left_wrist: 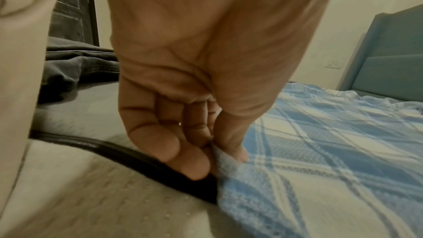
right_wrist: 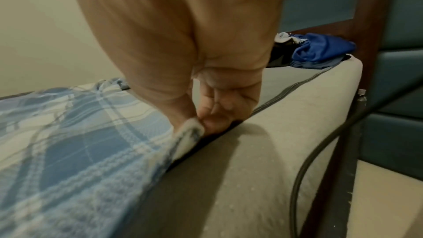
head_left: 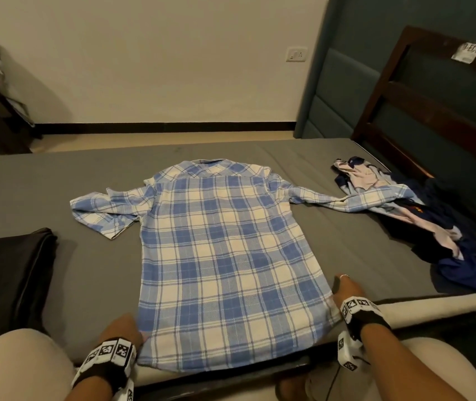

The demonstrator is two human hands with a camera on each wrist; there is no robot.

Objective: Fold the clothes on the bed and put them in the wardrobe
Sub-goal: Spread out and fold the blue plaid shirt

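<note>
Lighting is dim, warm and yellowish in all three views. Head view: straight lines bow toward the frame edges (wide-angle distortion), and the folded dark garment [head_left: 8,273] loses detail in shadow. Left wrist view: the left hand [left_wrist: 206,71] is soft, and the mattress edge [left_wrist: 91,196] below it is blurred. Right wrist view: the right hand [right_wrist: 194,52] casts a broad soft shadow onto the mattress side [right_wrist: 263,169]; the plaid shirt [right_wrist: 68,151] is smeared. No glare noted.

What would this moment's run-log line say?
stage: spreading plaid shirt back-up on bed | left hand pinches hem corner | right hand pinches other corner | clothes pile unfolded
</note>
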